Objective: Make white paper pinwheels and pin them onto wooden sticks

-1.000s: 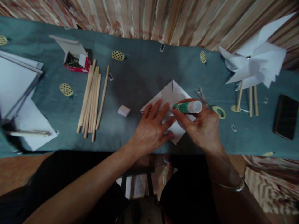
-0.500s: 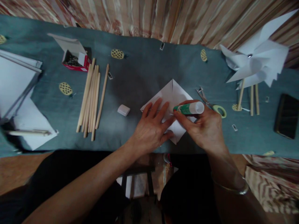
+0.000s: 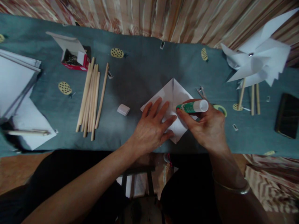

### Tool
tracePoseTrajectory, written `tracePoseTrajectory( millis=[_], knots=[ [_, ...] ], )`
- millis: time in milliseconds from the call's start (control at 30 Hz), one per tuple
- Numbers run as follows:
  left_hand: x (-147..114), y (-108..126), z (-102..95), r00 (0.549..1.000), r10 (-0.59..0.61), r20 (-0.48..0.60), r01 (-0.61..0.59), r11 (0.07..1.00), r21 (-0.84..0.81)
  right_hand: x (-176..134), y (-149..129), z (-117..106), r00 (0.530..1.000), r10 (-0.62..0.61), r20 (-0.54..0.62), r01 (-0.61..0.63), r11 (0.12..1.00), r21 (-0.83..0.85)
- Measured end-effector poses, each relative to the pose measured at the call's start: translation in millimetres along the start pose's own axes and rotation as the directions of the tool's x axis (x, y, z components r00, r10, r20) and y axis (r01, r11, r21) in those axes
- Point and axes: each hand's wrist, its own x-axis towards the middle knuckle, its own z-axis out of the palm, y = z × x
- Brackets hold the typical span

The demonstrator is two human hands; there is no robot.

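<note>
A square sheet of white paper, slit inward from its corners, lies turned like a diamond near the table's front edge. My left hand rests on its left half with fingers spread. Gripped in my right hand is a green and white glue stick, tilted over the middle of the paper; its tip is hidden by my fingers. The white glue cap lies to the left of the paper. Scissors with green handles sit just beyond my right hand, partly covered by it.
Several wooden sticks lie to the left, below an open red box of small metal pieces. White paper sheets are at the far left. On the right are white paper pinwheels on sticks and a dark phone.
My right hand has shifted slightly to the right with the glue stick. My left hand stays in place on the paper.
</note>
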Motion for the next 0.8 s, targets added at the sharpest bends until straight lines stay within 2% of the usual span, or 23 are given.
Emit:
tracePoseTrajectory(
  millis=[467,800],
  knots=[
    [1,0,-1.0,1.000,0.019,0.014,-0.019,0.999,0.029,7,6,9,0.999,-0.001,-0.053,0.004,0.999,0.052],
    [0,0,1.2,1.000,0.002,0.005,-0.002,1.000,0.005,9,4,12,0.999,0.015,-0.032,-0.011,0.994,0.107]
  ],
)
